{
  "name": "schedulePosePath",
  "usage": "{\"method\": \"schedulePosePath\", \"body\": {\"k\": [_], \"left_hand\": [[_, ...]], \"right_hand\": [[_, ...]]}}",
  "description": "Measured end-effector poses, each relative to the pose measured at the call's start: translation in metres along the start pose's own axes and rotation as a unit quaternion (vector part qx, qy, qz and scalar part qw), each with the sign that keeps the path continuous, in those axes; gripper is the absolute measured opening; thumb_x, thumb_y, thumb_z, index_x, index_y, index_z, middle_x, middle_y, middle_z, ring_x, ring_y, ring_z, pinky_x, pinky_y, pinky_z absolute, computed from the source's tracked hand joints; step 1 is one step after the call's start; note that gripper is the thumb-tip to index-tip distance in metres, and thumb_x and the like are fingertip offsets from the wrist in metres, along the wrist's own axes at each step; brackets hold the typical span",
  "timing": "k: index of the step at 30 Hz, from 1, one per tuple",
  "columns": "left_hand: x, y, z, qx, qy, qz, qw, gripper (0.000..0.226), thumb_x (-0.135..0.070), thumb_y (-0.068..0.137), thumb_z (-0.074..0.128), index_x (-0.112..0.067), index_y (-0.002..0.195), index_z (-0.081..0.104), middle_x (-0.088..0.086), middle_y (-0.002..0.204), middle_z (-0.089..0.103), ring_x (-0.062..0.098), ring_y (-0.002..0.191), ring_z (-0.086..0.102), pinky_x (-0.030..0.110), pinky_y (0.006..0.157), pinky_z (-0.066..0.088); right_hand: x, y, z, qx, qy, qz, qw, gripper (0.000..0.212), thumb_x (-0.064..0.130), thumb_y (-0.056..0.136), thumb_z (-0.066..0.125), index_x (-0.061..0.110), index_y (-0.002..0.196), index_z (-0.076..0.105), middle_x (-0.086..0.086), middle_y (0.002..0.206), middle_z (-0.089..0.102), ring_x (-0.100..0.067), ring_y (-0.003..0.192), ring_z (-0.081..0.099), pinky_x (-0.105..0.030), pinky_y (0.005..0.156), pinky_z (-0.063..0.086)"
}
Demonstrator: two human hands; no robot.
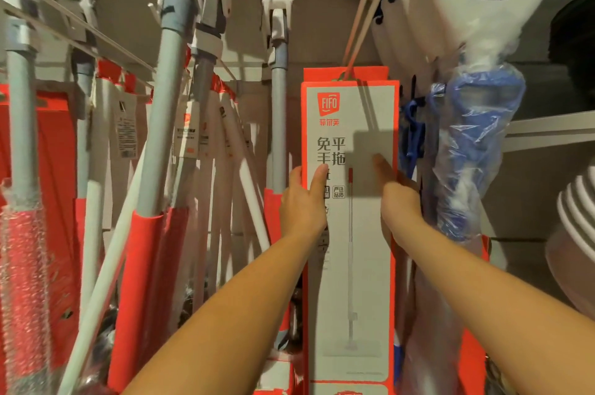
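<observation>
Orange mop box point(354, 265), one, gripped by left hand point(302, 204), right hand point(401, 201).

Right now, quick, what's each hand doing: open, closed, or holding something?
Left hand: grips the left edge of the mop box, thumb on its front.
Right hand: grips the same box's right edge, thumb on its front.

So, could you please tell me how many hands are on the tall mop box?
2. The left hand grips the left edge of the box, the right hand its right edge, both thumbs on the front; the other fingers are mostly hidden behind.
</observation>
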State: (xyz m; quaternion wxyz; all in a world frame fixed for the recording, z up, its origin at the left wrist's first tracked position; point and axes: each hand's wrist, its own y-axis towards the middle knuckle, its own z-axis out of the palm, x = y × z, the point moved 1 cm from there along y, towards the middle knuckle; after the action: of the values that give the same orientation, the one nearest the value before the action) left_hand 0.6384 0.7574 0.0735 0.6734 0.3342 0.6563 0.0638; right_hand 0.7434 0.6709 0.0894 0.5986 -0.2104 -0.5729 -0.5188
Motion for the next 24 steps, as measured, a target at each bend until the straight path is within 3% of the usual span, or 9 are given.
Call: {"method": "schedulePosePath", "body": {"k": [2,5,8,10,16,20,24], "left_hand": [[0.006,0.001,0.004,0.005,-0.007,-0.007,1.0,0.054,-0.055,0.095,0.041,-0.019,0.135,0.047,-0.003,0.122,0.063,0.018,0.108,0.058,0.025,0.079,0.038],[0.009,0.0,0.009,0.013,-0.012,-0.01,1.0,0.054,-0.055,0.095,0.04,-0.02,0.136,0.046,-0.003,0.126,0.061,0.013,0.106,0.055,0.024,0.081,0.037],[0.012,-0.001,0.012,0.012,-0.008,-0.013,1.0,0.054,-0.056,0.095,0.039,-0.022,0.135,0.047,-0.004,0.125,0.061,0.012,0.107,0.052,0.025,0.083,0.037],[0.013,-0.002,0.013,0.009,-0.004,-0.018,1.0,0.054,-0.057,0.095,0.039,-0.022,0.135,0.047,-0.003,0.125,0.062,0.017,0.113,0.054,0.026,0.085,0.037],[0.009,-0.003,0.014,-0.006,-0.018,-0.022,1.0,0.053,-0.056,0.095,0.04,-0.02,0.132,0.05,-0.002,0.123,0.062,0.016,0.107,0.054,0.025,0.084,0.037],[0.009,0.005,0.017,-0.03,-0.032,-0.04,0.998,0.056,-0.059,0.092,0.043,-0.02,0.131,0.051,0.001,0.12,0.063,0.022,0.111,0.056,0.03,0.084,0.04],[0.012,0.008,0.016,-0.024,-0.022,-0.046,0.998,0.055,-0.06,0.091,0.043,-0.021,0.13,0.05,0.0,0.119,0.063,0.024,0.111,0.056,0.033,0.087,0.043]], "right_hand": [[0.001,0.001,-0.003,0.009,-0.003,0.0,1.0,0.045,0.042,0.093,0.057,0.015,0.129,0.056,0.002,0.105,0.056,-0.015,0.092,0.049,-0.021,0.081,0.033],[0.001,-0.002,-0.004,0.012,-0.028,-0.009,1.0,0.039,0.042,0.093,0.057,0.018,0.124,0.059,0.003,0.101,0.06,-0.011,0.078,0.055,-0.015,0.064,0.038],[-0.001,-0.002,-0.007,0.011,-0.037,-0.01,0.999,0.042,0.045,0.091,0.058,0.018,0.124,0.06,0.004,0.1,0.061,-0.017,0.094,0.058,-0.022,0.081,0.038],[-0.002,-0.001,-0.009,0.014,-0.038,-0.011,0.999,0.043,0.046,0.091,0.059,0.019,0.125,0.06,0.005,0.101,0.061,-0.018,0.098,0.058,-0.025,0.085,0.037],[0.001,-0.005,-0.007,0.003,-0.023,-0.011,1.0,0.043,0.045,0.091,0.059,0.018,0.124,0.06,0.002,0.105,0.061,-0.019,0.096,0.056,-0.026,0.083,0.036],[0.006,0.003,0.001,0.0,-0.044,0.023,0.999,0.054,0.051,0.093,0.053,0.013,0.131,0.056,-0.006,0.114,0.061,-0.026,0.109,0.056,-0.028,0.082,0.032],[0.006,0.008,0.003,0.01,-0.078,0.038,0.996,0.06,0.053,0.094,0.048,0.01,0.136,0.051,-0.011,0.129,0.058,-0.021,0.096,0.048,-0.027,0.081,0.028]]}}
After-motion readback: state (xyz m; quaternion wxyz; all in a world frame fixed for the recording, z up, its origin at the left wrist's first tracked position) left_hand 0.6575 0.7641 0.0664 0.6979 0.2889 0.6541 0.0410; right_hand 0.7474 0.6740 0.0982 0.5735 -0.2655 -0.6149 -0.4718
